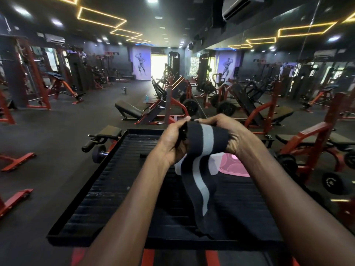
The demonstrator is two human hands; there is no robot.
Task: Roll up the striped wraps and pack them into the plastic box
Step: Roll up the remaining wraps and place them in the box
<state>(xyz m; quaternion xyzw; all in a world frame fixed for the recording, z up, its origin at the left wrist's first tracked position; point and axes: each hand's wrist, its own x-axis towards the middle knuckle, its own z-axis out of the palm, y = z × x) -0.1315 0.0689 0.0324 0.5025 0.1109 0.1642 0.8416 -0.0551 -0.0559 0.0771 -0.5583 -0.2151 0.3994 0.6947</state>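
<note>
A black wrap with a grey stripe point(201, 169) is held up above a black ribbed platform point(115, 185). My left hand point(172, 143) grips its top left edge and my right hand point(224, 131) pinches the top right, both with curled fingers. The wrap's upper end looks partly rolled between the hands, and its long tail hangs down onto the platform. Behind the wrap, a clear plastic box point(214, 164) stands on the platform, mostly hidden. Its pink lid point(233, 167) lies just to the right of it.
The platform has a raised rim. A dumbbell point(99, 153) and a padded bench end point(109, 132) sit off its left edge. Red and black gym machines, benches and weight plates fill the floor ahead and to the right.
</note>
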